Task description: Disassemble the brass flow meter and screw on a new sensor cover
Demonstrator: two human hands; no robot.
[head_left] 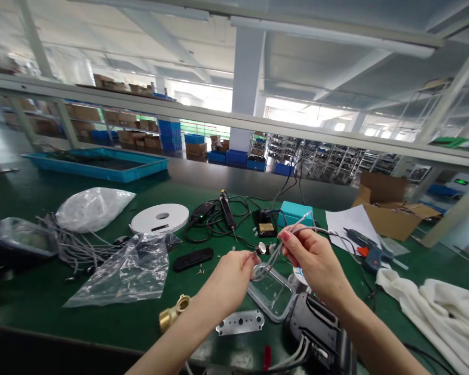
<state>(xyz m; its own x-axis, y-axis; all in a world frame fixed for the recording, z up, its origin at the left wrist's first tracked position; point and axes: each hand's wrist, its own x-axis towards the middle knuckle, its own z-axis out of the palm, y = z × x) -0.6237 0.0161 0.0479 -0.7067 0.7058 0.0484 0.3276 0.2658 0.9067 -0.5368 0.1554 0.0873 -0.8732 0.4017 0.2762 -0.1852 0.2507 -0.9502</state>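
My left hand [238, 268] pinches a thin grey cable near two small round metal-faced parts [262, 248]. My right hand [310, 255] grips a loop of the same grey cable [274, 256] between thumb and fingers, its end pointing up. Both hands are in the air above a clear plastic case [275, 294]. A black device housing [316, 328] with grey leads lies below my right hand. Under my left forearm sits a brass pipe fitting [174, 311], partly covered. A flat metal plate [240, 323] with holes rests beside it.
Left on the green bench are clear plastic bags [127, 271], bundled grey cables [76, 245] and a white reel [160, 217]. Behind the hands lie a soldering iron [226, 208] and a teal box [295, 213]. A glue gun [369, 252] and white cloth [433, 307] are right.
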